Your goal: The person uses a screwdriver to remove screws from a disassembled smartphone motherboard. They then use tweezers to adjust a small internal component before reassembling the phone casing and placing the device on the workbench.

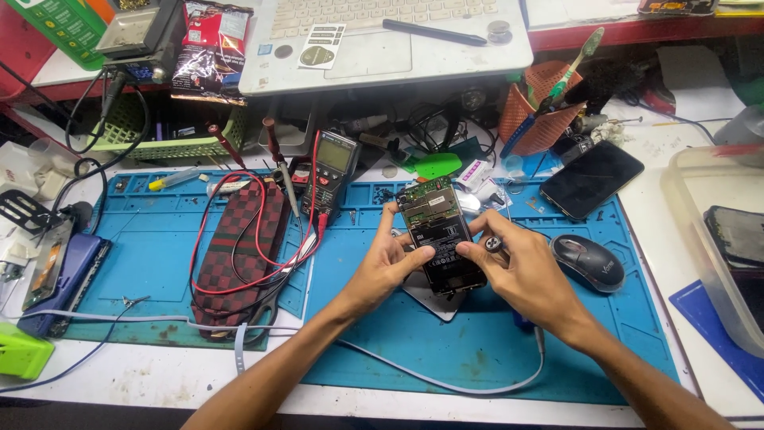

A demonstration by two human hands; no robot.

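Note:
An opened smartphone [439, 231] with its back cover off shows a green circuit board at the top and a black battery below. My left hand [390, 263] grips its left edge, thumb resting on the battery. My right hand [517, 271] holds the right edge, thumb pressed on the battery, with a small dark screwdriver cap [493, 244] tucked between its fingers. The phone is tilted up above a grey back cover [434, 299] lying on the blue work mat [477, 350].
A multimeter [333, 171] with red and black leads lies beside a checkered pouch [239, 255]. A black mouse [587, 261], a dark phone [590, 179], an orange tool holder [541, 107], a laptop [382, 36] and a clear plastic bin [716, 239] surround the mat.

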